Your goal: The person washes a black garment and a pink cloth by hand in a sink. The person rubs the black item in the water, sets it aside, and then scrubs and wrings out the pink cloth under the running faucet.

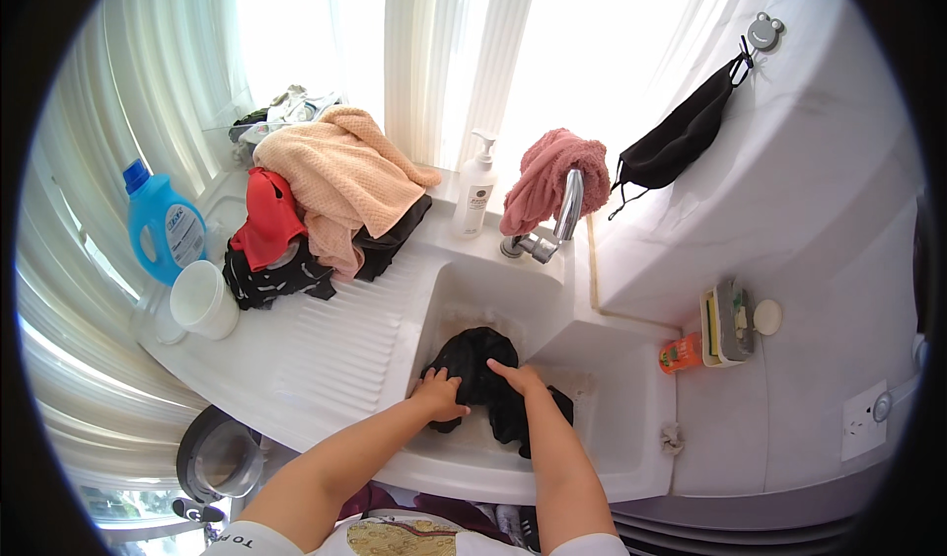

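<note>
A bunched black garment [477, 351] lies in the white sink basin [577, 344], and part of it spreads toward the right beneath my right wrist. My left hand [439, 396] rests on the garment's left side with its fingers apart. At the garment's upper right, my right hand [517, 375] grips the cloth; one digit points left over it and the other fingers are mostly hidden. Behind the basin stands a chrome faucet [569, 206] with a pink towel [552, 176] draped over it.
Left of the basin is a ribbed washboard [340, 359]. Beyond it sit a pile with a peach towel [340, 166] and a red cloth [266, 219], a white tub [204, 299] and a blue detergent bottle [166, 225]. A pump bottle [475, 189] stands behind; a black mask [681, 140] hangs right.
</note>
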